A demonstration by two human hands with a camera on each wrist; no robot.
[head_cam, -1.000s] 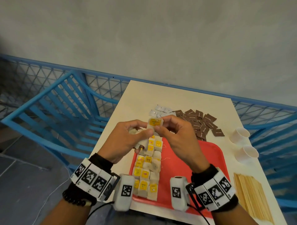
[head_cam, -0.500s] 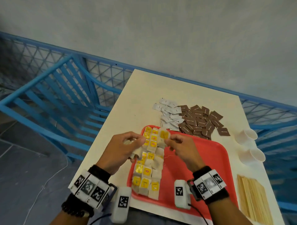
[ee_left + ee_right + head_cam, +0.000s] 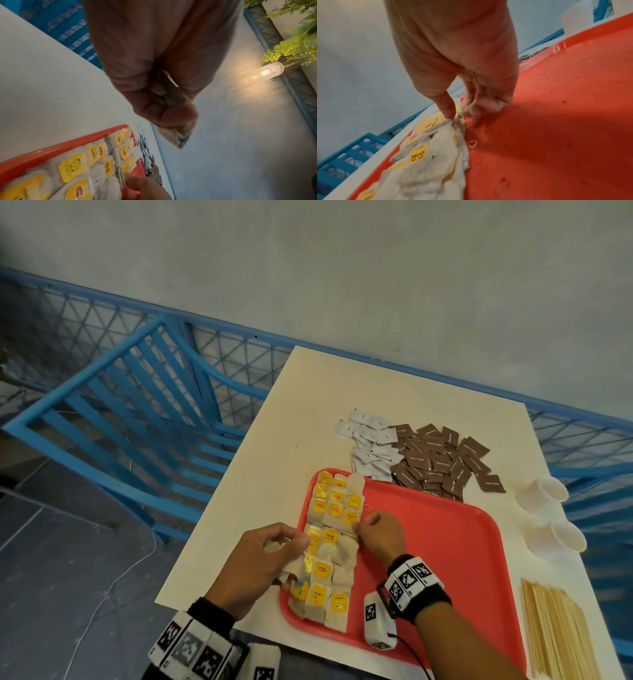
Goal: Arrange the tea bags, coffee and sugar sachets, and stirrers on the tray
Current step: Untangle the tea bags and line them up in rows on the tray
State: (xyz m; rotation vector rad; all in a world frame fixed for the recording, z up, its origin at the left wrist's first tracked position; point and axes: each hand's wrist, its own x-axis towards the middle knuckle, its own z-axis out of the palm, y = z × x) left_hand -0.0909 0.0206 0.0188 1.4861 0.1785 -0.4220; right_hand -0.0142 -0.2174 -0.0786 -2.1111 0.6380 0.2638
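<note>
Two hands worked at the left side of the red tray (image 3: 445, 546) in the lower middle of the head view. Leftmost, the left hand (image 3: 263, 563) hung over the tray's left rim with its fingers curled round a small bundle of tea bags (image 3: 291, 568); the left wrist view showed a pale corner of that bundle (image 3: 178, 135) poking out below the closed fingers. Next to it, rows of tea bags with yellow tags (image 3: 330, 546) lay in a strip down the tray's left part, from its top edge to near its bottom edge. At the strip's right edge, about halfway down, the right hand (image 3: 376, 534) pinched a tea bag between thumb and forefinger, the other fingers folded into the palm; the right wrist view showed the fingertips (image 3: 452, 115) closed narrow on the bag's paper edge, touching the tray floor. Above the tray, on the table (image 3: 274, 474), lay white sachets (image 3: 373, 445), then brown sachets (image 3: 442, 460) to their right. Farther right lay two white cups (image 3: 555, 515), and wooden stirrers (image 3: 558, 635) lay at the lower right corner.
</note>
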